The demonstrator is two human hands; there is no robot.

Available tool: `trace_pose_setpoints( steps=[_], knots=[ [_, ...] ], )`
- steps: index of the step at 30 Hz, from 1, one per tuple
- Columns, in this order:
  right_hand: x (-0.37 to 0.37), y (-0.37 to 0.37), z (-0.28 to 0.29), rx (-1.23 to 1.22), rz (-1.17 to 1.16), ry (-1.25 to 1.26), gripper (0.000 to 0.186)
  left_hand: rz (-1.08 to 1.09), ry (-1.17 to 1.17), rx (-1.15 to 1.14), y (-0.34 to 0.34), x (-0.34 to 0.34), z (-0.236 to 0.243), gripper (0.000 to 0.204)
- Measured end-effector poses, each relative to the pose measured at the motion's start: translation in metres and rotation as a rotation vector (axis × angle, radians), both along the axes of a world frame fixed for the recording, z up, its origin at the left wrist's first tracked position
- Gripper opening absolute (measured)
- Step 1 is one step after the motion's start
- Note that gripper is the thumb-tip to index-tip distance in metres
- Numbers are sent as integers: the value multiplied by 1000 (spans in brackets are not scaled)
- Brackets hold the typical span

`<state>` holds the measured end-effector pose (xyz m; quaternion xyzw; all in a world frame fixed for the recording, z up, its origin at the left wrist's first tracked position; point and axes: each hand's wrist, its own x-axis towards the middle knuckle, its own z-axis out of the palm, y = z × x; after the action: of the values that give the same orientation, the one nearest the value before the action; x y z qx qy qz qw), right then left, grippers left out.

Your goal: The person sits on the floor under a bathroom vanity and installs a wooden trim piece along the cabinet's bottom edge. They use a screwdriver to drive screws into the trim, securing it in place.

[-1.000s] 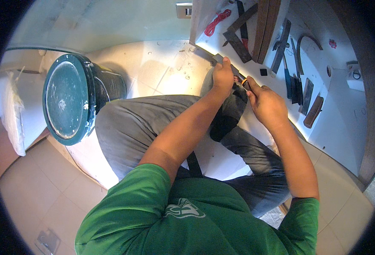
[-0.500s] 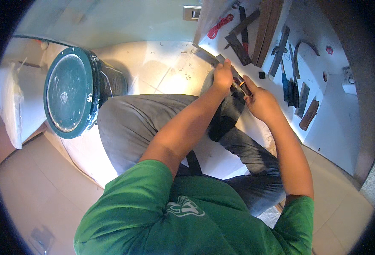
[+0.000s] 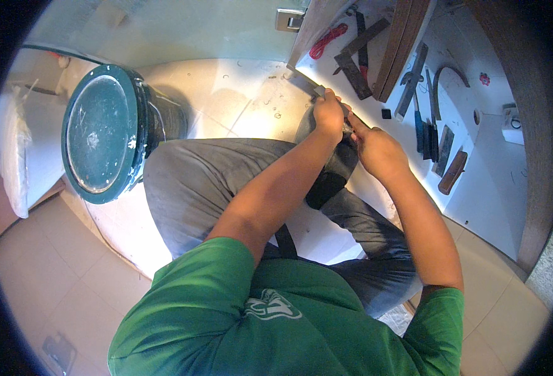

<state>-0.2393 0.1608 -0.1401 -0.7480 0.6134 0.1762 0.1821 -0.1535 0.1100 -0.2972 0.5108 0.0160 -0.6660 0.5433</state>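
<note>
My left hand is closed around a long, narrow grey strip that juts out past my fingers toward the cabinet edge. Just to its right, my right hand is wrapped round a dark-handled tool, most of it covered by my fingers, so its kind is unclear. The two hands almost touch, above my bent leg and shoe. Where the tool meets the strip is hidden between my fingers.
A dark bucket with a green lid stands at left. Inside the white cabinet at right lie several hand tools, a wooden-handled piece and a red cord bundle. Small curled scraps litter the tiled floor beyond my legs.
My right hand has moved slightly left and up, closer to my left hand. The tool's orange-ringed part, visible before, is now hidden. My view has shifted a little.
</note>
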Motion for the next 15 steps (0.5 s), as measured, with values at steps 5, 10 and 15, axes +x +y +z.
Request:
trace_pose_setpoints(
  steps=[5,10,15],
  knots=[
    [1,-1,-2,-38,20,-33,42,0,-271,-11,-6,-4,-19,45],
    [-2,3,-11,-51,-1,-35,42,-57,-383,-47,-3,-3,-19,54],
    [0,5,-18,-69,-23,-39,43,-59,-397,-99,-4,0,-18,52]
  ],
)
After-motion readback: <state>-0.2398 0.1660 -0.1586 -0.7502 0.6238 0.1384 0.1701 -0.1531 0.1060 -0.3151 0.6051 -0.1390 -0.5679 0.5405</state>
